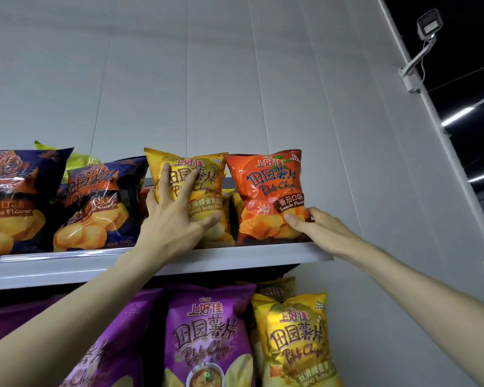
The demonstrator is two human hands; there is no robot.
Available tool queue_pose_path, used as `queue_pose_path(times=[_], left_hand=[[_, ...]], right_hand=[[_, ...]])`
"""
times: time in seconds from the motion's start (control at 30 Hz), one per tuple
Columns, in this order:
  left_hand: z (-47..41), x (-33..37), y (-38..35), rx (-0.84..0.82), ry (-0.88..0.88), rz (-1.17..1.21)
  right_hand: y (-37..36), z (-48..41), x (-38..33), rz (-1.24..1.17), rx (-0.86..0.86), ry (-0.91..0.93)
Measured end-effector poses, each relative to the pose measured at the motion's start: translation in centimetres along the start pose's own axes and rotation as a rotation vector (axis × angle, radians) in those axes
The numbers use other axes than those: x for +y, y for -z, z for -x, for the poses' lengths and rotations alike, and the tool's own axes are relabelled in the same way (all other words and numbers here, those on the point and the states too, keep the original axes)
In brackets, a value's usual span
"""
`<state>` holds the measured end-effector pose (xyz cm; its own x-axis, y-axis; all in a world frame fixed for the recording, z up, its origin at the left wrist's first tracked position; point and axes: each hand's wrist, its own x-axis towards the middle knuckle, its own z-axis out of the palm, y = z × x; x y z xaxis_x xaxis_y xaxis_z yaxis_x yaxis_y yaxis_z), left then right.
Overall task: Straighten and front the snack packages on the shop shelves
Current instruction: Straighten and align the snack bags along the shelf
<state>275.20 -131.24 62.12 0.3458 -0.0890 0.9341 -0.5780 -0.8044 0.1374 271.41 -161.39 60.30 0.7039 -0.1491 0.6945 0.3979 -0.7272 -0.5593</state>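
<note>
On the top shelf (67,268) a yellow honey butter chip bag (204,169) stands upright, and my left hand (173,219) presses on its front with fingers spread and the thumb at its lower edge. Right beside it stands an orange tomato chip bag (268,185). My right hand (316,227) pinches that bag's lower right corner, thumb on the front and fingers behind. Two dark blue barbecue bags (95,202) (14,196) lean at the left of the same shelf.
A lime-green bag (76,160) pokes up behind the blue ones. On the shelf below stand purple bags (207,333) and a yellow bag (296,339). A white wall panel (375,191) bounds the shelf on the right; a security camera (428,26) is mounted above.
</note>
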Motion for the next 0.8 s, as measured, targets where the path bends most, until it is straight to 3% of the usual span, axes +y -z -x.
queue_pose_path(times=[0.33, 0.57, 0.8], left_hand=[[2.3, -0.9, 0.4, 0.043, -0.074, -0.109], [5.2, -1.0, 0.6, -0.034, -0.118, -0.162], [6.7, -0.4, 2.6, -0.134, -0.1, -0.188]], right_hand=[[-1.2, 0.8, -0.4, 0.136, 0.135, 0.051], [-2.4, 2.0, 0.4, 0.228, 0.242, 0.089], [-2.4, 5.1, -0.1, 0.348, 0.227, 0.093]])
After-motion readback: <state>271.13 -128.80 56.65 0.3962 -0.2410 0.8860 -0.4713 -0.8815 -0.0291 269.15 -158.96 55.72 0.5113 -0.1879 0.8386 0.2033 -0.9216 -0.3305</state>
